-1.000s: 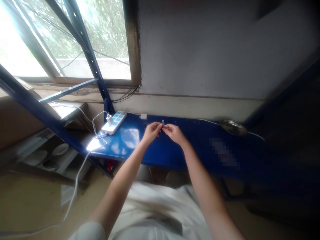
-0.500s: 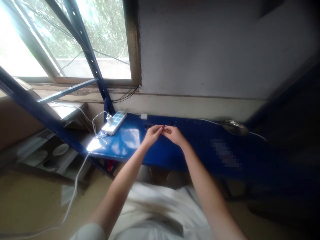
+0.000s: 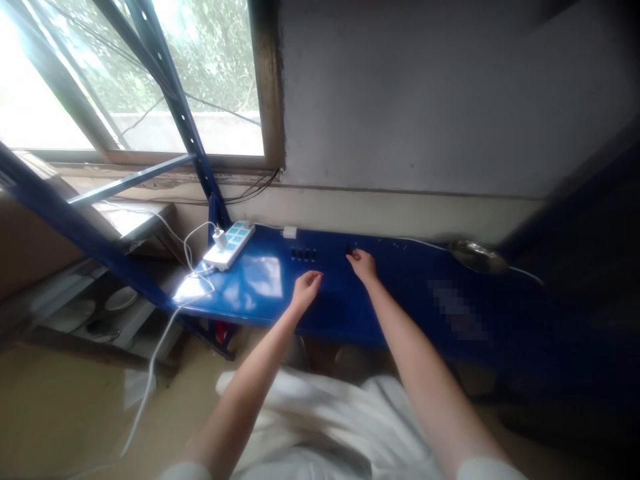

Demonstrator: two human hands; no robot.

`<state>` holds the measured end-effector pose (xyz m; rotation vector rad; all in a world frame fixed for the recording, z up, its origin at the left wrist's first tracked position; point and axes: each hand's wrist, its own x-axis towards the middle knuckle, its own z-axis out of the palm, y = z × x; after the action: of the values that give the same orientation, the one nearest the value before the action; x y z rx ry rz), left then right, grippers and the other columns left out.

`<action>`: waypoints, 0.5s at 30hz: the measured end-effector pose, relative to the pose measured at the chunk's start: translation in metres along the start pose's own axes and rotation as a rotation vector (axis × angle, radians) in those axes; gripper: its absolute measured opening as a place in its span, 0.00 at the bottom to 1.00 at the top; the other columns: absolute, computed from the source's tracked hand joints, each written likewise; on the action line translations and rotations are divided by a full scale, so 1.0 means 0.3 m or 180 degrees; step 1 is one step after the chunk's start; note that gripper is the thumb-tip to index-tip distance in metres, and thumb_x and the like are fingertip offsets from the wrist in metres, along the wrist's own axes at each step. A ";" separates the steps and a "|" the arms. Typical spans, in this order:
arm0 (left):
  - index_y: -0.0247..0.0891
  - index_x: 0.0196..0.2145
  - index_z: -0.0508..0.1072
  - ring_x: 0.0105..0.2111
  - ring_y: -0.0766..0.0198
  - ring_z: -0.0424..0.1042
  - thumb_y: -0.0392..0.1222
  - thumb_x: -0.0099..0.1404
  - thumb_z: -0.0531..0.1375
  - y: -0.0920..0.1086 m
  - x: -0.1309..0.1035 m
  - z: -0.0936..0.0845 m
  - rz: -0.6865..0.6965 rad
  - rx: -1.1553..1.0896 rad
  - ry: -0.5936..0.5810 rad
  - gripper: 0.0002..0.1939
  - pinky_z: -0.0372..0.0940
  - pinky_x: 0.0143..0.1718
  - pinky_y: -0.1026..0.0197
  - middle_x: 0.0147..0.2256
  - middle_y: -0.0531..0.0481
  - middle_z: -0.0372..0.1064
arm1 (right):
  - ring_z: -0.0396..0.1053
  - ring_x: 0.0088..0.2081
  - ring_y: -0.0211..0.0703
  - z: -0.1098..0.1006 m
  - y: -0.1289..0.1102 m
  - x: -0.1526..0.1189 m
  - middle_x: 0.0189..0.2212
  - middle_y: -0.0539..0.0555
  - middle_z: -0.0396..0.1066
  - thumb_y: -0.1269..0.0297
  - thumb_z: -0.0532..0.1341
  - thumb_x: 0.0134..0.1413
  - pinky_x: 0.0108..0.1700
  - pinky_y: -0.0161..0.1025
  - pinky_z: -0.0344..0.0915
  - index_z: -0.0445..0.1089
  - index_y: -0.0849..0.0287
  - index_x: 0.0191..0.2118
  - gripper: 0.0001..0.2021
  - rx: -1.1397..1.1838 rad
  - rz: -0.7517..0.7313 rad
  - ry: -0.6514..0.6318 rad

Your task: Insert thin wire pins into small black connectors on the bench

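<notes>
My left hand point(image 3: 307, 288) is held over the blue tabletop point(image 3: 270, 310), its fingers curled together. Whether anything small sits between them is hidden. My right hand point(image 3: 364, 265) is farther forward and to the right, thumb and fingers pinched close to the surface. Just beyond its fingertips is a small dark piece point(image 3: 349, 249), too small to name; I cannot make out what the pinch holds. In front of my left hand stands a short row of several small dark pieces with light ends point(image 3: 307, 255).
A white power strip point(image 3: 229, 245) with a plugged-in charger point(image 3: 219, 237) lies at the left. At the back edge are a white adapter point(image 3: 289, 232) and tiny light bits point(image 3: 397, 246). A shiny metal dish point(image 3: 479, 257) is at the right. A blue upright point(image 3: 187, 127) rises at the left.
My hands, together before, have separated. The left came back toward me, uncovering the row of dark pieces; the right moved right, to the small dark piece.
</notes>
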<state>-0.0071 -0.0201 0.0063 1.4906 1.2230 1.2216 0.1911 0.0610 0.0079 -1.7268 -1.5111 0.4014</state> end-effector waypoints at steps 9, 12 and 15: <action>0.33 0.36 0.73 0.20 0.71 0.62 0.47 0.59 0.55 -0.006 -0.012 -0.004 -0.0064 -0.0070 0.0052 0.15 0.58 0.21 0.69 0.23 0.52 0.66 | 0.71 0.34 0.46 0.053 0.019 0.045 0.32 0.60 0.74 0.66 0.59 0.47 0.35 0.36 0.62 0.73 0.63 0.34 0.09 -0.0376 0.0074 -0.0073; 0.34 0.35 0.73 0.20 0.71 0.63 0.47 0.59 0.54 -0.003 -0.016 -0.003 -0.0083 -0.0087 0.0032 0.15 0.58 0.21 0.69 0.23 0.52 0.65 | 0.71 0.33 0.45 0.064 0.027 0.046 0.32 0.60 0.74 0.66 0.59 0.48 0.34 0.36 0.63 0.73 0.63 0.34 0.08 -0.0418 0.0067 -0.0038; 0.34 0.35 0.73 0.21 0.70 0.63 0.47 0.59 0.54 0.000 -0.019 -0.003 -0.0070 -0.0056 0.0027 0.14 0.59 0.21 0.69 0.23 0.52 0.66 | 0.71 0.34 0.45 0.072 0.031 0.050 0.32 0.60 0.74 0.66 0.58 0.48 0.35 0.36 0.63 0.73 0.63 0.35 0.09 -0.0427 0.0080 -0.0028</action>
<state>-0.0082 -0.0255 0.0055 1.4569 1.2282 1.2223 0.1863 0.0829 -0.0087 -1.8514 -1.5543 0.3272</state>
